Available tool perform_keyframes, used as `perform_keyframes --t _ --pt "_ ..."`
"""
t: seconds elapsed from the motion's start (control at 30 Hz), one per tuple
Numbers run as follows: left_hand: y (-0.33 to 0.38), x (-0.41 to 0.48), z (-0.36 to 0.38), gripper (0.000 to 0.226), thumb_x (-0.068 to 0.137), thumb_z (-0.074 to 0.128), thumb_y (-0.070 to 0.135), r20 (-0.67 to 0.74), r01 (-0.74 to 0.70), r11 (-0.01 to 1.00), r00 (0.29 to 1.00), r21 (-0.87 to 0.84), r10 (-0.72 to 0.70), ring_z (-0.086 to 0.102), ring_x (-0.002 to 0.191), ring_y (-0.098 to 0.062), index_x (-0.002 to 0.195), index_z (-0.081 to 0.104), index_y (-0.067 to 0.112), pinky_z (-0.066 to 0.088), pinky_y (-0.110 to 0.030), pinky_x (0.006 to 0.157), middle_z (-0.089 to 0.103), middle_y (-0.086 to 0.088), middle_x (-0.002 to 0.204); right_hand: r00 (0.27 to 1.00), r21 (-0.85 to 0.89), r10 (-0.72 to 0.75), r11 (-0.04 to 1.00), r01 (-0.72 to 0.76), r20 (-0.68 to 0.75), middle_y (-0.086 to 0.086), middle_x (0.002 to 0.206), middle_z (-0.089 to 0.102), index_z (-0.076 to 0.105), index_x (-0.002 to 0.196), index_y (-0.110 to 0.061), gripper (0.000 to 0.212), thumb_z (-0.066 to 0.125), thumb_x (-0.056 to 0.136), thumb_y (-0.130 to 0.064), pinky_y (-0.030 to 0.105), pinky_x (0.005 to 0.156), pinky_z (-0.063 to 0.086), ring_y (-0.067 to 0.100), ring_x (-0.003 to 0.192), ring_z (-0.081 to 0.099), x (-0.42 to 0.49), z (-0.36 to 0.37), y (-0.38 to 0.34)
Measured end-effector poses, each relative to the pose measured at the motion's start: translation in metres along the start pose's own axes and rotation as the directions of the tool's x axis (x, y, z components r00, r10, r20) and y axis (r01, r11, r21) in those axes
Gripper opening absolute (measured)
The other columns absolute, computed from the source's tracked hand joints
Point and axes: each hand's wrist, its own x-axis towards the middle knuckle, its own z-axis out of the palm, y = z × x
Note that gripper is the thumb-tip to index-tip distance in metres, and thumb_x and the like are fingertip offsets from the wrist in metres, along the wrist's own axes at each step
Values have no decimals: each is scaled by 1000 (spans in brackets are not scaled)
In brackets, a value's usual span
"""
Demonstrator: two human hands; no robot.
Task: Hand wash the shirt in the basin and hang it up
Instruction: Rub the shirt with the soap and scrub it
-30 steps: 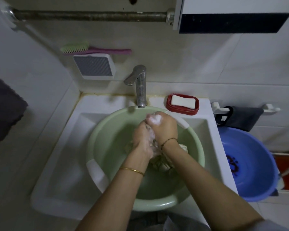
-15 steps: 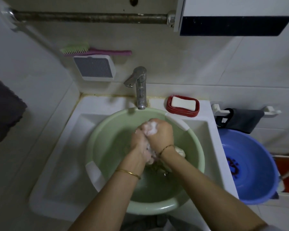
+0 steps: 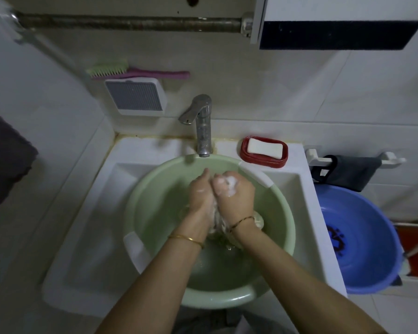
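Green basin [image 3: 155, 189], centre frame, set in white sink [image 3: 87, 237]: holds water and soapy shirt [image 3: 217, 225]. Left hand [image 3: 200, 196] and right hand [image 3: 234, 196], both curled around the bunched shirt, pressed together above the water. Blue basin [image 3: 367, 237], right. Red soap dish [image 3: 263, 157], upper centre: white soap bar [image 3: 264, 147]. No legible writing.

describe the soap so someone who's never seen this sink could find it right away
Start at the white sink holding the green basin and look to its back rim, just right of the metal tap. A red dish sits there, and the soap is the white bar lying in it.
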Motion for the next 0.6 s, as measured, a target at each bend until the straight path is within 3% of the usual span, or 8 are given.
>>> perform_keyframes --t 0.1,0.17,0.23,0.33,0.37,0.43,0.5,0.6 --pt "-8 -8 1 32 92 53 43 69 -241 907 970 346 232 65 77 -25 85 60 13 52 -34 70 67 -8 78 977 273 203 945 -179 -64 0 60 53 51 62 -16 31 59 91 -21 22 61 44 13 60 51 16 -10 4" --pt "-11 -11 -4 24 81 67 37 242 -350 794 935 498 260 63 78 -19 87 53 18 51 -33 71 64 -5 83 938 542 343 780 -311 45 7 72 62 57 84 -5 20 64 88 -24 20 67 51 15 67 59 27 -19 14" --pt "-5 -7 -15 31 77 67 10 403 -463 699 876 546 265 59 95 -18 98 47 22 51 -36 85 61 -7 102 903 727 378 559 -399 205 23 96 66 52 109 2 36 69 84 -19 37 79 57 31 88 66 31 -21 29" --pt "1 -2 -27 55 69 51 -12 536 -738 336 663 585 522 49 116 -20 112 49 22 40 -31 102 51 -6 120 890 693 385 572 -439 245 33 112 59 45 118 3 64 79 65 -11 59 86 51 47 105 60 35 -26 48" --pt "0 -2 -28 59 69 48 -14 568 -771 174 583 613 582 48 116 -22 118 51 17 38 -30 102 51 -7 121 897 680 383 598 -424 222 31 111 59 45 115 1 59 77 66 -7 60 86 50 47 104 59 37 -29 52" --pt "-1 2 -32 58 76 46 -14 569 -728 -2 535 686 624 49 115 -26 128 49 10 39 -32 100 53 -11 125 903 707 390 587 -394 180 22 102 61 48 102 -9 35 66 76 4 54 86 52 40 99 61 38 -34 55" --pt "0 7 -36 42 86 49 -5 507 -689 51 580 723 638 55 109 -24 126 52 11 42 -25 92 57 -10 122 933 705 354 645 -296 68 14 98 61 49 92 -18 30 63 81 6 50 89 52 33 97 61 38 -35 55" --pt "1 4 -30 16 86 65 10 443 -648 521 761 556 473 61 91 -14 100 61 19 47 -21 80 65 -1 99 948 514 247 851 -113 -200 3 101 62 56 93 -26 30 67 80 -2 45 96 48 24 101 60 39 -34 53"
